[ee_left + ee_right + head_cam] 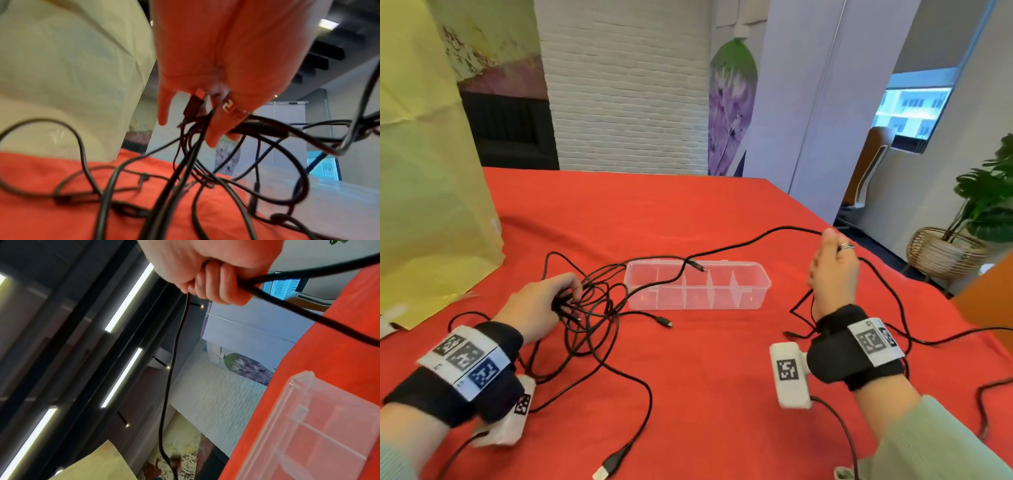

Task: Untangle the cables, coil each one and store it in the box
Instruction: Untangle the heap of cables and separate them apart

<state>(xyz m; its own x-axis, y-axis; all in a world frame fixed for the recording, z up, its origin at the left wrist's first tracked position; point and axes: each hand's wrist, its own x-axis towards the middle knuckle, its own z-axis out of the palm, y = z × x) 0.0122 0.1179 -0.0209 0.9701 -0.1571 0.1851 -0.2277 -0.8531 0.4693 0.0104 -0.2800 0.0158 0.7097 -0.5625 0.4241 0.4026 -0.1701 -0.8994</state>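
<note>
A tangle of black cables (592,308) lies on the red tablecloth left of a clear plastic box (697,286) with several compartments. My left hand (544,305) grips a bunch of strands from the tangle (205,133), lifted a little off the cloth. My right hand (832,270) is raised at the right, fist closed round one black cable (242,283) that runs from the tangle, over the box, up through the fist and down again. One cable plug (697,265) hangs over the box. The box (312,426) shows empty in the right wrist view.
A yellow paper bag (431,205) stands at the table's left. Loose cable ends, among them a USB plug (609,467), lie near the front edge. More cable trails off the table's right side (893,298). A potted plant (969,219) and a chair stand beyond the right edge.
</note>
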